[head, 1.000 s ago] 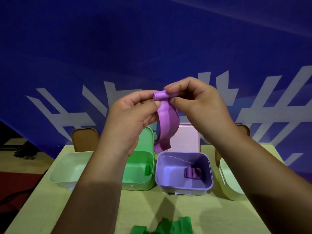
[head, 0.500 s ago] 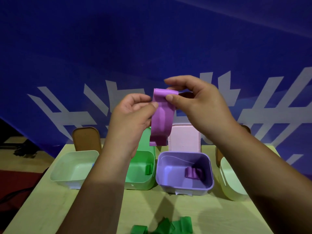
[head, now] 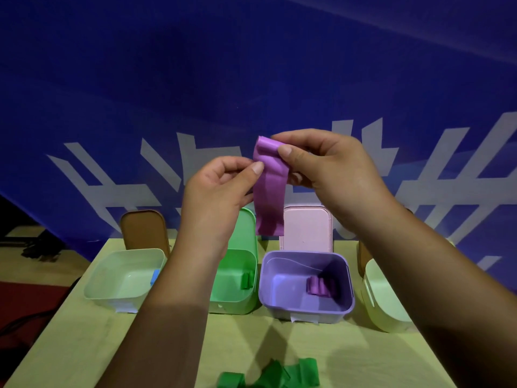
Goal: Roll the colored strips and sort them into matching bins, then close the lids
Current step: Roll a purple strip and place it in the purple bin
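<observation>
Above the purple bin [head: 306,310] and well clear of the counter [head: 349,354], the purple strip [head: 270,189] hangs lengthwise from my two grips, its lower end loose in front of the raised pink lid [head: 306,228]. My right grip [head: 330,166] pinches the top right corner between thumb and fingers, where the upper edge looks slightly curled over. My left grip [head: 221,191] pinches the left edge just below, thumb tip on the front face. Neither is wide — both are closed narrowly on the strip and on nothing else. It looks light and floppy to me, thin enough to ripple along its length, so I judge it will not hold a roll by itself. The place to take it is the top edge, thumbs close together, turning it down tightly while the tail hangs free, then a pinch across the finished coil so it cannot spring open. Squeezing hard would likely crease it, not break it. A few rolled purple pieces [head: 320,285] lie in the bin below, a green roll [head: 246,280] sits in the green bin [head: 235,305] beside it, and loose green strips [head: 282,376] lie at the counter's near edge — the lids I can see stand open.
</observation>
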`<action>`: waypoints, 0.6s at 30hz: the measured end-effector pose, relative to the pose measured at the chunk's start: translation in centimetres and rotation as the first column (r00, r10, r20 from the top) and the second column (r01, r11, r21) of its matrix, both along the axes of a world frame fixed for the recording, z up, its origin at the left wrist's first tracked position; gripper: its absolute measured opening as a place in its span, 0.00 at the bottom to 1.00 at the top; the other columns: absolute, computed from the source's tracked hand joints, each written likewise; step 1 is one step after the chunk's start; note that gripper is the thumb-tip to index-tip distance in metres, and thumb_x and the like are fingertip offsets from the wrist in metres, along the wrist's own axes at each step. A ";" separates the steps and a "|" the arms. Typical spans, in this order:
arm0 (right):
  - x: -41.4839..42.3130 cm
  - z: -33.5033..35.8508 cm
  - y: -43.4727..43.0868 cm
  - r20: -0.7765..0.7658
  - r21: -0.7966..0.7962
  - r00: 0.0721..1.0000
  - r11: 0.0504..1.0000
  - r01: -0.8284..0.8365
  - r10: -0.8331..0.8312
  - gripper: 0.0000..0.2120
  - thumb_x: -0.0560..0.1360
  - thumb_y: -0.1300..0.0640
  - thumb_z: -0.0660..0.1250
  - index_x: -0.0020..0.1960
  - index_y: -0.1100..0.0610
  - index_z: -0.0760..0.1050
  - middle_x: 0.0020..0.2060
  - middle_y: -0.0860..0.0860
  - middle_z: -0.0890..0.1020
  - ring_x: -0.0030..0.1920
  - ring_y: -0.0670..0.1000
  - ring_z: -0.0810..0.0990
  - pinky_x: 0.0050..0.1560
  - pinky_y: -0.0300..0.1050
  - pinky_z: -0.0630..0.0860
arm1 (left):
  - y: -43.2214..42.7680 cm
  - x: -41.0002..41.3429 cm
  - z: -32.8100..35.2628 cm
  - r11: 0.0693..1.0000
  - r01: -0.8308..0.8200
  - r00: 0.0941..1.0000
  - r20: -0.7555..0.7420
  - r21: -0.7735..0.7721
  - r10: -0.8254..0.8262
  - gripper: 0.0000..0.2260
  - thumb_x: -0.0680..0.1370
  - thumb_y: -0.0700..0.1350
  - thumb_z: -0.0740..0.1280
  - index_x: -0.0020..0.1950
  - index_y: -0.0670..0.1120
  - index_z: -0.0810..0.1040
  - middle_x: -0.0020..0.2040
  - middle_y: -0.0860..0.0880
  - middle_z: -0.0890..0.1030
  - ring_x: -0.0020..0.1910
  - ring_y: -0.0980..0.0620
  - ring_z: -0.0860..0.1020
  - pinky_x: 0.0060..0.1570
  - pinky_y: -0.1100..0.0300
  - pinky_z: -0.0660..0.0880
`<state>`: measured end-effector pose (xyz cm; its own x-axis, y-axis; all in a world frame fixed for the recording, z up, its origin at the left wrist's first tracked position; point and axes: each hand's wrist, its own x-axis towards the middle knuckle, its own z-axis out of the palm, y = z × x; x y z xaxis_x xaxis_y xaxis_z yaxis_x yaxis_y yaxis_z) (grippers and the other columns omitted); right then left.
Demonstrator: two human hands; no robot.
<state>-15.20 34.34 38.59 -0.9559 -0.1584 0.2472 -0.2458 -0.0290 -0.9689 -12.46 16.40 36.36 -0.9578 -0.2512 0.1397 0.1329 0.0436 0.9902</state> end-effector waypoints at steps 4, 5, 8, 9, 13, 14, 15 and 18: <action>0.1 0.2 0.0 -0.018 0.030 1.000 1.000 0.005 -0.005 0.09 0.83 0.59 0.70 0.61 0.54 0.85 0.48 0.49 0.89 0.47 0.45 0.88 0.45 0.35 0.82 | 0.1 0.4 0.4 0.997 -0.010 0.998 -0.066 -0.071 0.005 0.06 0.82 0.45 0.75 0.57 0.46 0.84 0.50 0.46 0.89 0.53 0.46 0.88 0.56 0.42 0.86; 0.1 0.2 0.0 -0.022 0.036 1.000 0.999 0.010 -0.010 0.09 0.83 0.59 0.70 0.61 0.54 0.85 0.48 0.49 0.89 0.48 0.46 0.88 0.45 0.35 0.83 | 0.1 0.5 0.5 0.996 -0.019 0.997 -0.076 -0.089 0.012 0.05 0.82 0.45 0.75 0.56 0.47 0.84 0.50 0.47 0.89 0.53 0.46 0.88 0.55 0.42 0.86; 0.1 0.1 -0.2 -0.011 -0.006 1.000 1.000 0.013 -0.013 0.10 0.83 0.60 0.70 0.62 0.57 0.85 0.49 0.51 0.89 0.49 0.47 0.88 0.46 0.35 0.82 | 0.1 0.5 0.5 0.989 -0.057 0.994 -0.101 -0.133 0.044 0.05 0.80 0.46 0.76 0.54 0.49 0.84 0.49 0.49 0.89 0.52 0.48 0.88 0.54 0.42 0.86; 0.1 0.1 -0.3 -0.013 -0.010 1.000 1.000 0.016 -0.016 0.10 0.83 0.60 0.70 0.62 0.57 0.85 0.49 0.51 0.89 0.49 0.48 0.88 0.47 0.36 0.83 | 0.1 0.5 0.5 0.988 -0.069 0.993 -0.107 -0.141 0.054 0.04 0.80 0.46 0.77 0.54 0.49 0.84 0.49 0.49 0.89 0.52 0.48 0.88 0.54 0.42 0.86; 0.0 -0.3 -0.7 -0.019 0.010 1.000 1.000 0.020 -0.020 0.09 0.83 0.59 0.70 0.61 0.55 0.86 0.49 0.50 0.89 0.49 0.48 0.88 0.48 0.38 0.83 | -0.1 0.5 0.6 0.983 -0.102 0.990 -0.109 -0.154 0.086 0.04 0.79 0.46 0.78 0.50 0.51 0.85 0.47 0.50 0.88 0.51 0.47 0.88 0.53 0.40 0.86; 0.0 -0.4 -0.8 -0.017 0.014 1.000 1.000 0.020 -0.020 0.09 0.84 0.58 0.70 0.61 0.55 0.86 0.49 0.50 0.89 0.50 0.48 0.88 0.50 0.39 0.84 | -0.1 0.5 0.5 0.982 -0.107 0.990 -0.104 -0.154 0.092 0.04 0.79 0.46 0.78 0.50 0.52 0.85 0.47 0.50 0.88 0.51 0.47 0.87 0.54 0.38 0.85; -0.1 -0.5 -0.9 -0.020 0.026 1.000 0.999 0.025 -0.024 0.09 0.84 0.58 0.70 0.61 0.55 0.86 0.49 0.50 0.89 0.50 0.49 0.89 0.52 0.42 0.85 | -0.2 0.5 0.5 0.982 -0.111 0.990 -0.098 -0.154 0.096 0.04 0.78 0.46 0.79 0.49 0.52 0.85 0.46 0.50 0.88 0.51 0.46 0.87 0.54 0.37 0.85; -0.2 -0.9 -1.0 -0.059 0.141 0.997 0.988 0.066 -0.059 0.08 0.85 0.55 0.68 0.60 0.52 0.85 0.48 0.47 0.89 0.49 0.47 0.89 0.56 0.50 0.86 | -0.2 0.6 0.5 0.980 -0.120 0.990 -0.090 -0.160 0.107 0.04 0.77 0.45 0.80 0.49 0.51 0.86 0.45 0.50 0.88 0.50 0.45 0.87 0.54 0.37 0.85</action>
<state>-15.39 33.37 37.71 -0.9507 -0.1360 0.2786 -0.2955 0.1253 -0.9471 -11.82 16.19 36.88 -0.9083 -0.3246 0.2638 0.1970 0.2242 0.9544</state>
